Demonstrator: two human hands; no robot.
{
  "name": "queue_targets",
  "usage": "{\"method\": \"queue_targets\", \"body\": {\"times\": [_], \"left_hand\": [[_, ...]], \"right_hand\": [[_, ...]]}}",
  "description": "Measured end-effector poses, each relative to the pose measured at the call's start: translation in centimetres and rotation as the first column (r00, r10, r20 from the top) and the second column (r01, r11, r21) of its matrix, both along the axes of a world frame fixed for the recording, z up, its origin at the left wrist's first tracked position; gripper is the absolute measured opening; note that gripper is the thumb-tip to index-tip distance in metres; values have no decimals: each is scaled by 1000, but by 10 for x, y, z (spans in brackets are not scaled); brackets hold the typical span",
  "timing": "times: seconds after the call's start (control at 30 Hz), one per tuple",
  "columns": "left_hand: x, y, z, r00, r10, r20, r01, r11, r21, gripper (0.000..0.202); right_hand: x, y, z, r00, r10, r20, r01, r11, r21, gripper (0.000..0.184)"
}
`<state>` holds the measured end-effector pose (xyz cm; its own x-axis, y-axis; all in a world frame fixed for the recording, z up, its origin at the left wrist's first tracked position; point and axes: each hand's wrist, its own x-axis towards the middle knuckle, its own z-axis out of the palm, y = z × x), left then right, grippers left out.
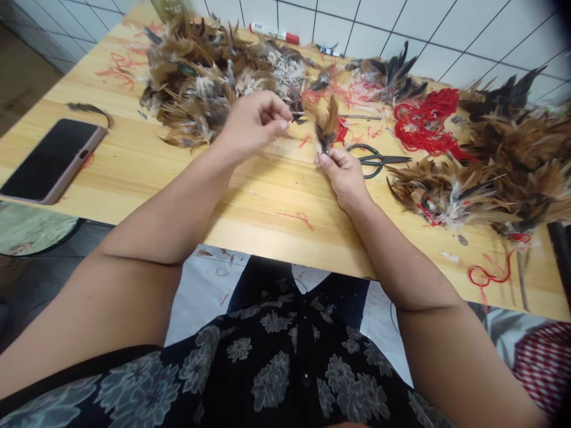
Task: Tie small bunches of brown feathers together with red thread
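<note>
My right hand [345,175] pinches a small bunch of brown feathers [325,126] by its base between thumb and fingers, the tips pointing up. To its left, my left hand [255,123] is raised over the table with thumb and fingertips drawn together; what they hold, if anything, is too small to make out. A thin stick [357,116] extends behind the feathers, with its left end close to my left fingertips; whether they touch I cannot tell. Black-handled scissors [377,160] lie just right of my right hand.
A large feather pile [191,77] covers the back left of the wooden table [263,220]. More feathers [513,154] lie at right, beside a red yarn bundle [423,122]. A phone [49,159] rests at left. Markers [274,33] lie by the tiled wall [392,30].
</note>
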<state>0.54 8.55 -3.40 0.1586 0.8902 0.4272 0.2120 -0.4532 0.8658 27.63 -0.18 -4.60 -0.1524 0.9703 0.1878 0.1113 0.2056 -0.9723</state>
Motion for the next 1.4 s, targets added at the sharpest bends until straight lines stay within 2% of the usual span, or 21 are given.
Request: {"method": "queue_targets", "body": {"times": [0.07, 0.17, 0.27, 0.37, 0.43, 0.53, 0.67, 0.73, 0.83, 0.97, 1.07, 1.2, 1.27, 1.4], "left_hand": [[-23, 19, 0, 979, 146, -145, -138, 988, 64, 50], [-46, 29, 3, 896, 235, -376, -213, 972, 101, 30], [-57, 18, 12, 824, 204, -528, -185, 979, 89, 10], [-64, 6, 19, 769, 175, -615, -139, 985, 105, 17], [-69, 8, 16, 750, 158, -642, -103, 987, 123, 19], [-74, 27, -2, 791, 95, -604, -52, 995, 88, 7], [-76, 58, -34, 849, 66, -524, -40, 997, 61, 20], [-75, 64, -40, 869, 72, -490, -37, 996, 81, 26], [-68, 59, -32, 901, 59, -430, -11, 993, 114, 37], [-50, 38, -7, 936, -70, -346, 107, 990, 90, 50], [-33, 21, 4, 927, -175, -332, 200, 979, 45, 31], [-11, -4, 4, 919, -288, -270, 312, 949, 47, 14], [-1, -16, 5, 923, -308, -231, 327, 944, 49, 11], [14, -34, 14, 936, -275, -218, 285, 958, 14, 15]], "right_hand": [[0, 0, -1, 1000, -12, -23, 12, 1000, -2, 53], [-1, 1, -2, 998, -26, -50, 26, 1000, -5, 55], [-3, 1, -2, 998, -33, -60, 32, 999, -25, 58], [-3, 2, -3, 997, -32, -66, 30, 999, -36, 60], [-3, 3, -5, 997, -35, -63, 33, 999, -30, 59], [-3, 4, -6, 998, -44, -47, 43, 999, -19, 59], [-3, 3, -6, 998, -62, -18, 61, 998, -20, 60], [-4, 3, -5, 998, -65, -3, 65, 998, -23, 62], [-4, 2, -4, 998, -55, 9, 55, 998, -16, 65], [-4, 2, -6, 999, -50, 16, 50, 999, -13, 68], [-4, 2, -7, 998, -55, 9, 55, 998, -13, 70], [-6, 2, -5, 998, -60, 14, 61, 998, -32, 68], [-7, 1, -3, 997, -72, 34, 73, 996, -43, 66], [-8, 1, -2, 996, -63, 60, 66, 997, -48, 63]]}}
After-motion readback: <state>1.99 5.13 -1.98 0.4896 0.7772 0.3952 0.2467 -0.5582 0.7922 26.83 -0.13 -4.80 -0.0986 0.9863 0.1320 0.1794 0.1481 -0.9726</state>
